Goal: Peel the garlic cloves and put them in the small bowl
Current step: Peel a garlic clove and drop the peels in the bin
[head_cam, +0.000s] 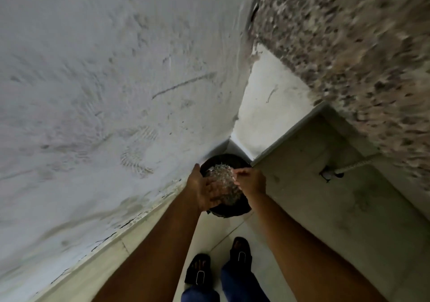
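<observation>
Both my hands over a dark bin in the floor corner.

My left hand [204,190] reaches down with fingers curled round the near side of a clear, patterned glass bowl [222,183], gripping it tilted above the bin [232,209]. My right hand [250,181] is at the bowl's right edge, fingertips [237,173] bunched at the rim; I cannot tell whether they pinch the rim or something small. What lies in the bowl is too blurred to make out, and I see no garlic cloves. The bin sits where the scuffed white wall [104,92] meets a grey panel [325,197] under a speckled stone counter [360,45]. My feet in black sandals [199,269] stand on pale tiles just below the bin.
</observation>
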